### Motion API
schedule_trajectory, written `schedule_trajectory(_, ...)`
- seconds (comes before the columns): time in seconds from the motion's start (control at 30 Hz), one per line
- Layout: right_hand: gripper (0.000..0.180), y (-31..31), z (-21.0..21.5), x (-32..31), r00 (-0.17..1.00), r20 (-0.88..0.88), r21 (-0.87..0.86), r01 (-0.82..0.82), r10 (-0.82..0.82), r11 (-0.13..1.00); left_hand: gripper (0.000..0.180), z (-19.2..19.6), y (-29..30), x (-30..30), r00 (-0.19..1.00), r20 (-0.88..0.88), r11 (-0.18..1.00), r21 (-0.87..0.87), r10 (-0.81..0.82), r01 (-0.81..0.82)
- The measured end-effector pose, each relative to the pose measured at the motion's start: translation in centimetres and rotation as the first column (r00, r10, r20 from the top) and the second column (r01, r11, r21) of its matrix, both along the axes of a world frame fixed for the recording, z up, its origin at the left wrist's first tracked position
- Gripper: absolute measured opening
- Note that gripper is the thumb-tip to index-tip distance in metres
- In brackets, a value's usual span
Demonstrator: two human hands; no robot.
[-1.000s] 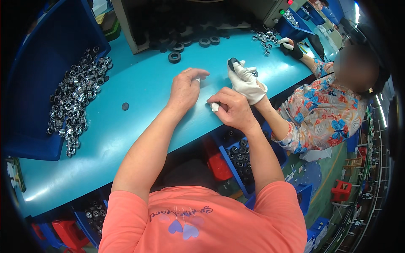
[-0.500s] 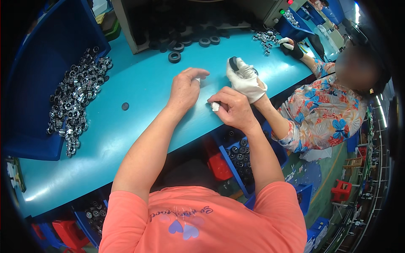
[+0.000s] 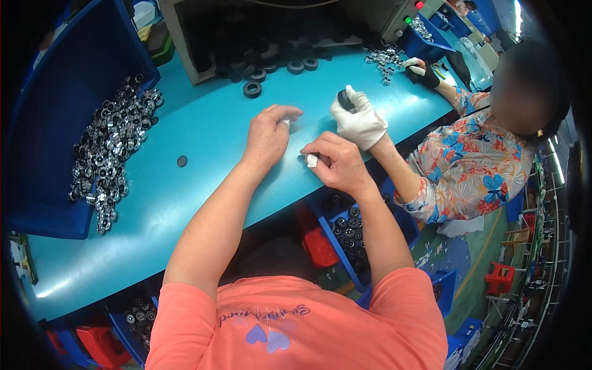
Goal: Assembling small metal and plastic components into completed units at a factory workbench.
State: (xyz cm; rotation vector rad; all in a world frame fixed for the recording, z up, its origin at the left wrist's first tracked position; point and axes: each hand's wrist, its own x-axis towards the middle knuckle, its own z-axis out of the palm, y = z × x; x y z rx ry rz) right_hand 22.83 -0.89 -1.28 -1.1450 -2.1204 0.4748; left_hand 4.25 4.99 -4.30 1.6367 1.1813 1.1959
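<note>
Head view: the left hand [image 3: 267, 137] is loosely curled, the right hand [image 3: 339, 161] has thumb and forefinger drawn close; whether either pinches anything, I cannot tell. Just beyond the right hand, a co-worker's gloved hand [image 3: 362, 125] grips a black ring [image 3: 345, 100]; bumping hands could knock it loose. Partly hidden, it slants, long visible axis running ahead and leftward from the right hand's side.

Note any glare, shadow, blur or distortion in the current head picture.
Head view: glare whitens the blue table at lower left; head view: shadow inside the cabinet swallows detail; head view: fisheye distortion bows the big blue bin near the black rim; head view: the co-worker's face is blurred, while left hand and right hand look fairly sharp.
</note>
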Motion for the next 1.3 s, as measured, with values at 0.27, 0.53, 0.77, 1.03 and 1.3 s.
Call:
schedule_trajectory(0.27,0.032,-1.0,2.7,1.9,0.915,0.021,0.624,0.303,-0.403,0.720,0.033,0.4,0.0,-0.1,1.000,-0.011,1.000,-0.028,-0.010,0.010)
schedule_trajectory(0.53,0.034,0.0,3.8,2.3,0.917,0.031,0.569,0.311,-0.398,0.761,0.033,0.2,0.1,-0.2,1.000,-0.023,0.999,-0.048,0.003,-0.004)
schedule_trajectory(0.77,0.028,-2.6,-0.9,-3.1,0.997,0.079,0.412,-0.031,-0.001,0.911,0.038,-0.2,0.3,0.0,0.999,0.043,1.000,-0.015,-0.012,0.012)
schedule_trajectory(1.03,0.017,-1.5,-1.5,-4.2,0.999,0.049,0.156,-0.002,-0.005,0.988,0.039,-0.5,0.4,0.0,0.999,0.035,1.000,-0.015,-0.002,0.003)
schedule_trajectory(1.3,0.016,-1.8,-1.4,-4.1,0.998,0.044,0.168,0.037,-0.045,0.985,0.039,-0.1,0.2,0.0,0.999,0.037,1.000,-0.017,-0.005,0.006)
